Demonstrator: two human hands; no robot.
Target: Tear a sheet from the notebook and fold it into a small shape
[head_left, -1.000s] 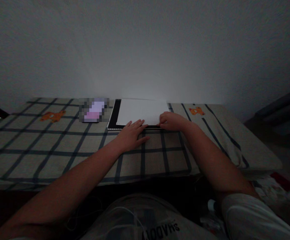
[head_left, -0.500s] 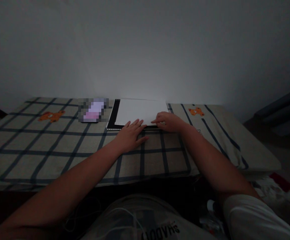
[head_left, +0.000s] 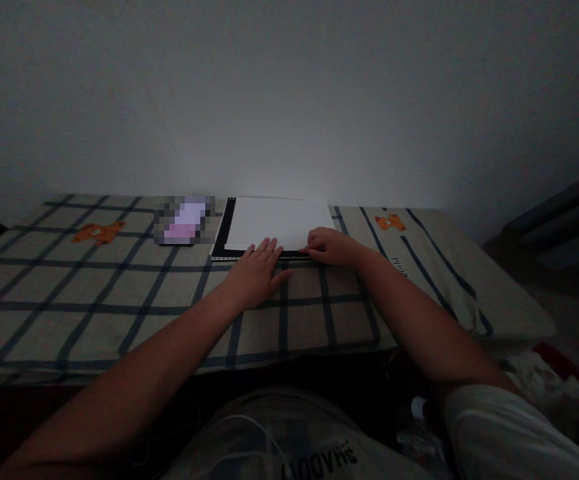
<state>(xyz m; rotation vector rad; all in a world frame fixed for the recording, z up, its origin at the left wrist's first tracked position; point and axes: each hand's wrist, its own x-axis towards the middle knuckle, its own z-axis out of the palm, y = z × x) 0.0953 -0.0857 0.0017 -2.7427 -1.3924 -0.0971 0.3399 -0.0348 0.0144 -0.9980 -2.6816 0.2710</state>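
Observation:
A stack of white paper (head_left: pixel 274 223) lies on a larger black sheet (head_left: pixel 223 233), with rows of small holes or white marks along their edges. My left hand (head_left: pixel 256 270) rests flat near the front edge of the paper, fingers stretched and thumb apart. To its right, my right hand (head_left: pixel 336 247) has its thumb and index finger pinched together at the paper's near edge, over the black border. How much of the paper sits between those fingertips is too small to make out.
A phone (head_left: pixel 185 223), its screen blurred out, lies left of the paper. The checked tablecloth (head_left: pixel 169 327) with orange bear prints covers the table, which stands against a grey wall (head_left: pixel 289 100). A clear plastic bottle (head_left: pixel 422 440) is below the table edge at right.
My right index finger has drawn back from the paper's surface to its front edge and closed against the thumb. The top sheet's near left corner shows slightly further left, its holes now visible.

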